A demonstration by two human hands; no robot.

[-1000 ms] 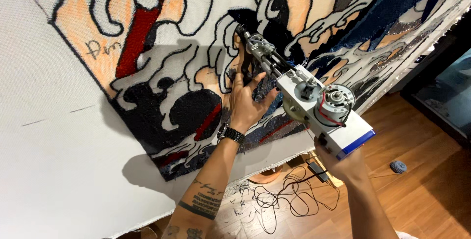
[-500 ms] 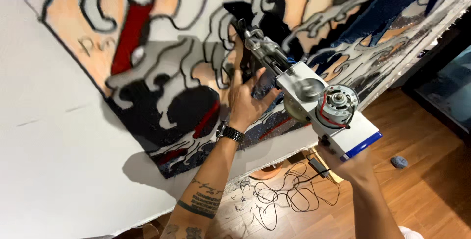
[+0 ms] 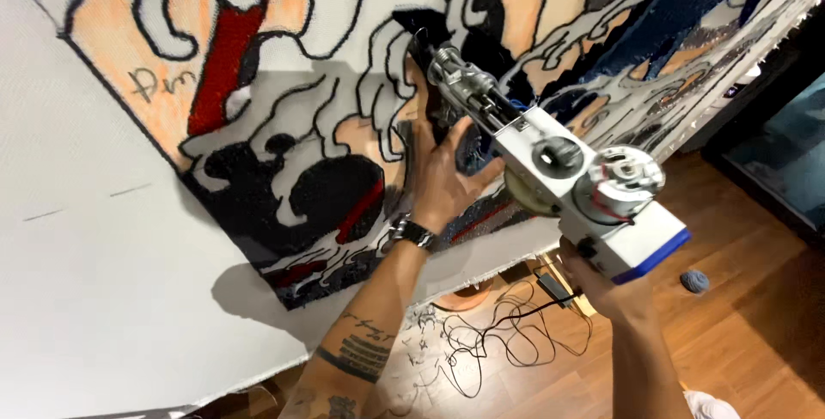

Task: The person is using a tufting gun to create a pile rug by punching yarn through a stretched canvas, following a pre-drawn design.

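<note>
One head-worn camera looks down and forward at close range, tilted, along both forearms. The cloth [image 3: 112, 299] fills the frame from 9 to 1 o'clock; the floor [image 3: 756, 316] lies at 4 to 6 o'clock. The gun [image 3: 559, 178] sits just right of centre, very near the lens.

Right hand [image 3: 606, 286] mostly hidden under tufting gun [image 3: 550, 178] body, five o'clock. Gun's needle tip lost against dark pile, eleven o'clock. Stretched cloth [image 3: 103, 299] cut off left. Left forearm cropped at bottom.
</note>
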